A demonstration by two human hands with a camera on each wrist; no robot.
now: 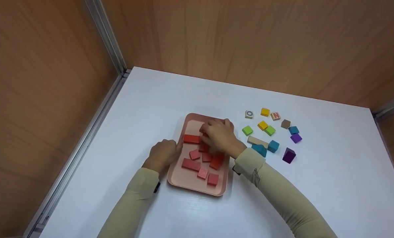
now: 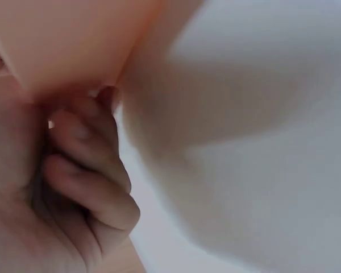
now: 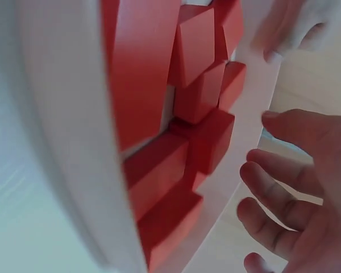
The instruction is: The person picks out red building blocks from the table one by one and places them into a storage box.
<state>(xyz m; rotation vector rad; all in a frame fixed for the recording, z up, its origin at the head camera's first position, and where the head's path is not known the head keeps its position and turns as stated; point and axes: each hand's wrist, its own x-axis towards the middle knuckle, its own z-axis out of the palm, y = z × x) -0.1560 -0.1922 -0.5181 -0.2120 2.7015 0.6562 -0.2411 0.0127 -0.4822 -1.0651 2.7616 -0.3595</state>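
A pink tray [image 1: 189,181] lies in the middle of the white table [image 1: 316,198] and holds several red blocks [image 1: 191,164]. My left hand [image 1: 162,152] sits at the tray's left rim with its fingers [image 2: 85,170] curled, gripping the edge of the tray [image 2: 62,40]. My right hand [image 1: 218,136] hovers over the far half of the tray and covers some blocks. In the right wrist view its fingers [image 3: 290,193] are loosely spread and hold nothing, a little apart from the red blocks [image 3: 159,170] inside the tray's rim [image 3: 62,142].
To the right of the tray lie several loose blocks: green [image 1: 247,130], yellow [image 1: 265,111], blue [image 1: 273,145], purple [image 1: 289,155] and a long pale one [image 1: 257,141]. Wooden walls close the back and sides. A metal rail [image 1: 84,148] runs along the table's left edge.
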